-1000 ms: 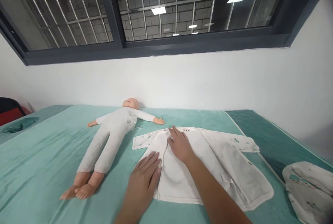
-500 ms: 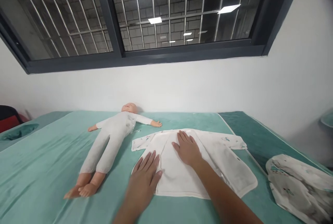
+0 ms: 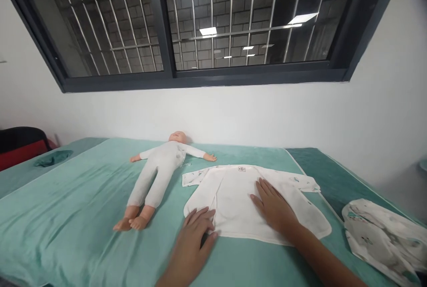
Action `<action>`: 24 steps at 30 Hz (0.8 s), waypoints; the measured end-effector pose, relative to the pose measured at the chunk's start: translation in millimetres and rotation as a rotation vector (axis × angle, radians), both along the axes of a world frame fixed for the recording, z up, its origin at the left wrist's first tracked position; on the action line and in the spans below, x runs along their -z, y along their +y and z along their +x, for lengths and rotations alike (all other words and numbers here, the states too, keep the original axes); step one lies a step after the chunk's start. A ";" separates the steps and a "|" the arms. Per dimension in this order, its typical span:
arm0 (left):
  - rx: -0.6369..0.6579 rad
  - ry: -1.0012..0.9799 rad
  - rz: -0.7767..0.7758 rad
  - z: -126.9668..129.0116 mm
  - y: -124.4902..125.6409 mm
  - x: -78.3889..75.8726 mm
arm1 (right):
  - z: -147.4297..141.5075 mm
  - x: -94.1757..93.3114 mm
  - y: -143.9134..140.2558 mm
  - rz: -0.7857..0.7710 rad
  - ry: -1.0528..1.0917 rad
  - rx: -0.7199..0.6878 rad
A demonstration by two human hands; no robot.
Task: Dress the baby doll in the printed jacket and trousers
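A white baby shirt [image 3: 236,207] lies spread open on the green sheet, its small patterned sleeves stretched out to both sides. My right hand [image 3: 275,207] rests flat on the shirt, right of its middle, fingers extended. At the shirt's lower left edge, my left hand [image 3: 196,238] touches the cloth with its fingertips, fingers slightly bent and thumb apart. Neither hand grips anything. To the left, a baby doll [image 3: 162,167] in a white bodysuit lies on its back, arms out, bare feet towards me.
A crumpled white patterned garment [image 3: 376,238] lies at the right. The green sheet [image 3: 83,216] covers the bed or table, which stands against a white wall under a barred window [image 3: 207,80]. A black and red object [image 3: 23,147] sits at the far left.
My right hand has slid right and down across the shirt, uncovering the neck label. My left hand has moved to the lower left edge, fingers more bent. The view has shifted left.
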State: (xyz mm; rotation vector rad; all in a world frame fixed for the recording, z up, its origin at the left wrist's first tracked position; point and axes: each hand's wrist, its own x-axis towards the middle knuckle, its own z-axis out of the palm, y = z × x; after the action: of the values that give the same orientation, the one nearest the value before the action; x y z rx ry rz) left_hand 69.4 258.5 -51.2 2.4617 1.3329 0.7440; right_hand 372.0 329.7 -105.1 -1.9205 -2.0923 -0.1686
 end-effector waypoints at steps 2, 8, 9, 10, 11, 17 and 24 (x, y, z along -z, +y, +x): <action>-0.012 -0.015 0.005 1.4 -1.3 0.9 | 0.6 -0.1 -14.9 0.015 0.001 0.003; -0.048 -0.089 0.018 2.6 -1.9 3.8 | -5.4 -4.2 -61.7 -0.037 0.033 -0.025; -0.049 -0.107 0.018 0.8 -1.0 3.5 | -5.6 -5.5 -67.5 -0.059 0.037 -0.031; -0.055 -0.124 0.022 -2.3 1.0 2.6 | -6.2 -7.5 -71.7 -0.080 0.044 -0.040; -0.071 -0.139 0.032 -6.7 4.3 1.1 | -7.4 -10.8 -73.7 -0.099 0.057 -0.054; -0.432 -0.123 0.235 -69.3 54.2 -22.4 | -58.1 -61.6 -24.4 -0.122 0.252 -0.181; -0.676 -0.145 0.029 -157.5 133.7 -37.7 | -191.3 -104.3 132.1 -0.158 0.441 -0.210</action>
State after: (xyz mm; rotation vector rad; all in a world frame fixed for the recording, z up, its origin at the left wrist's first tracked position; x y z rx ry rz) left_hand -88.1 392.2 -13.5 1.9046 2.1208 1.0559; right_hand 180.7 461.8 -0.8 -1.6147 -2.0231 0.4370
